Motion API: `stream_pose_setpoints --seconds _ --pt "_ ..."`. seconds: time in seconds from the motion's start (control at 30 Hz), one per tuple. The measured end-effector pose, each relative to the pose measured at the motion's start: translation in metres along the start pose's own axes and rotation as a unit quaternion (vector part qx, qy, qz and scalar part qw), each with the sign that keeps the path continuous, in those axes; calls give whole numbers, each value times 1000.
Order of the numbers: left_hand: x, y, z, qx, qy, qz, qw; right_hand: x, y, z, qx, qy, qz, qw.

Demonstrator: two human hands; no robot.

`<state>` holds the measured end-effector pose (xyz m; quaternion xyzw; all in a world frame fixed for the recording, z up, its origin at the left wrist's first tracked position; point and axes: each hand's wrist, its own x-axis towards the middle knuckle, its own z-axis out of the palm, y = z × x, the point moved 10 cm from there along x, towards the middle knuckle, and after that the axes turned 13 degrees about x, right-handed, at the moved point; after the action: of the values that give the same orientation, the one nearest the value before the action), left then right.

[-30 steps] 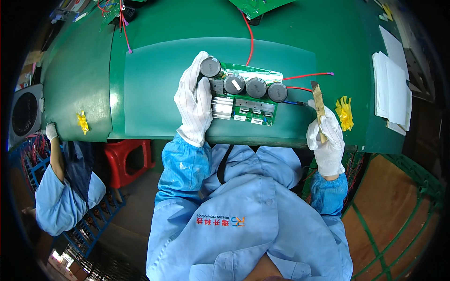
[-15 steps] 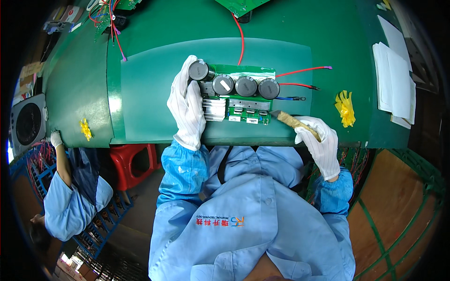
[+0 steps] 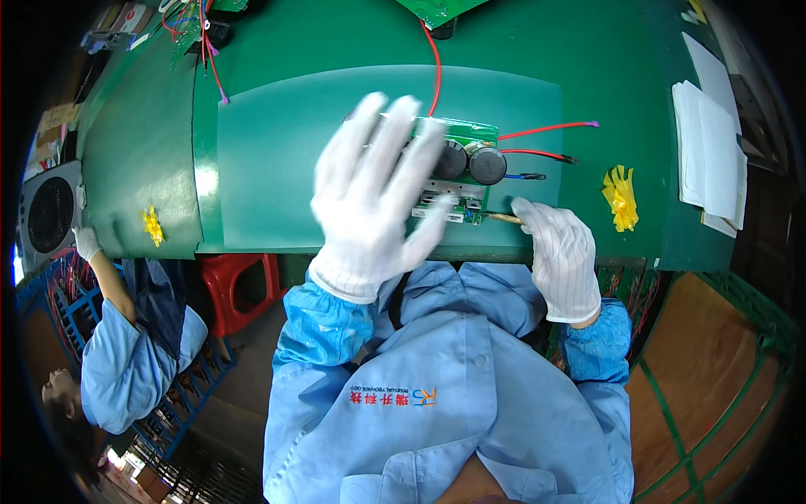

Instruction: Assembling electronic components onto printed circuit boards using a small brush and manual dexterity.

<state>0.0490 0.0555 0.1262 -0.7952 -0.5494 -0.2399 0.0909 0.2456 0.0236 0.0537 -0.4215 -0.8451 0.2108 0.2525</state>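
Observation:
A green circuit board (image 3: pixel 472 131) lies on the bench mat near its front edge, with black round capacitors (image 3: pixel 487 166) and metal heat sinks on it. My gloved left hand (image 3: pixel 365 202) is over the board's left part with its fingers spread, a little blurred, hiding the capacitors there. Whether it touches the board I cannot tell. From the right, my gloved right hand (image 3: pixel 561 256) is closed on a slim tan-handled tool (image 3: pixel 504 217). The tool's dark tip is at the board's lower right corner. Red wires (image 3: pixel 550 130) and a blue wire (image 3: pixel 525 176) stick out to the right.
Yellow strips (image 3: pixel 620 199) lie right of the mat, and more yellow strips (image 3: pixel 152 226) lie at left. White papers (image 3: pixel 701 151) rest at the far right. Another board (image 3: pixel 438 8) and a wired assembly (image 3: pixel 206 38) are at the back. A co-worker (image 3: pixel 138 353) sits at left by a red stool (image 3: pixel 237 294).
My left hand has let go of the board's left edge and moved right over it, fingers spreading. My right hand has turned the tool flatter and brought its tip to the board's corner.

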Motion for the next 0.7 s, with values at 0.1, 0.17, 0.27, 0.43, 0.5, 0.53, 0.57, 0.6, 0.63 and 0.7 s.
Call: stream_pose_setpoints --seconds 0.1,0.17,0.27,0.43,0.5,0.53,0.57,0.6,0.63,0.7 --pt "7 5 24 42 -66 -2 997 7 -8 -1 -23 -29 5 999" --pt "4 2 35 50 -67 -6 996 9 -11 -1 -41 -20 13 999" --pt "3 -3 37 32 -58 -13 998 12 -15 -3 -61 22 16 998" --pt "5 -6 40 41 -56 -25 997 10 -16 -5 -105 61 -12 993" --pt "7 -7 40 47 -53 -25 997 10 -20 -5 -103 70 -37 992" --pt "8 -7 39 49 -54 -23 997 9 -21 -5 -102 75 -50 991" --pt "9 -7 39 51 -55 -21 997 9 -21 -5 -105 86 -60 989" --pt "10 -7 39 49 -53 -21 997 10 -20 -4 -107 97 -70 987" --pt "10 -7 39 49 -52 -22 997 9 -20 -4 -108 108 -82 985" --pt "10 -7 41 52 -59 -26 997 11 -21 -5 -108 101 -76 986"
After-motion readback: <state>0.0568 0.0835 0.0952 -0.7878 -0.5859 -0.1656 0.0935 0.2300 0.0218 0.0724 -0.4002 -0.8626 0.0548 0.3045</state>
